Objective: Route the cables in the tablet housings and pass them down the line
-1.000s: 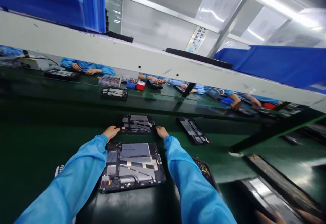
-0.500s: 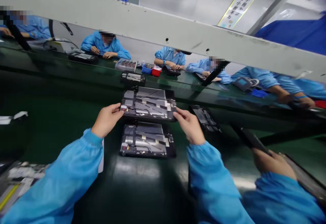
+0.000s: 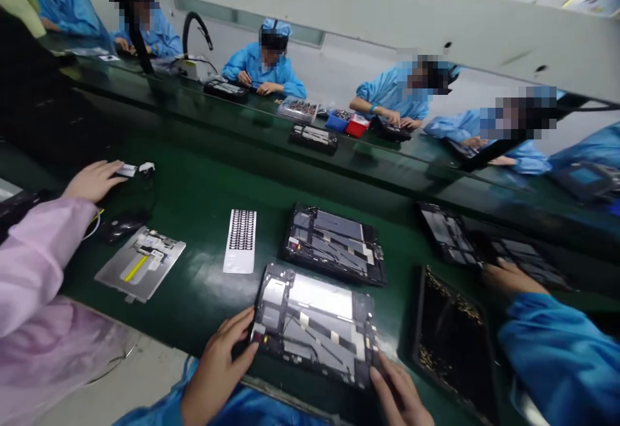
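Observation:
An opened tablet chassis (image 3: 314, 323), with grey shielding and black tape strips showing, rests flat at the near edge of the green bench. My left hand (image 3: 217, 368) grips its left side and my right hand (image 3: 400, 397) grips its lower right corner. A second opened tablet (image 3: 334, 243) lies just beyond it on the belt. A white sheet of small black stickers (image 3: 241, 240) lies to the left of both.
A dark tray (image 3: 453, 342) sits to the right, beside a co-worker's blue sleeve (image 3: 557, 348) and hand over more tablets (image 3: 455, 235). On the left a pink-sleeved person's hand (image 3: 94, 181) and a grey metal plate (image 3: 140, 261). Several workers sit across the far belt.
Both hands lifted the far tablet from the belt and brought it over the other one down to the near edge. The view tilted downward.

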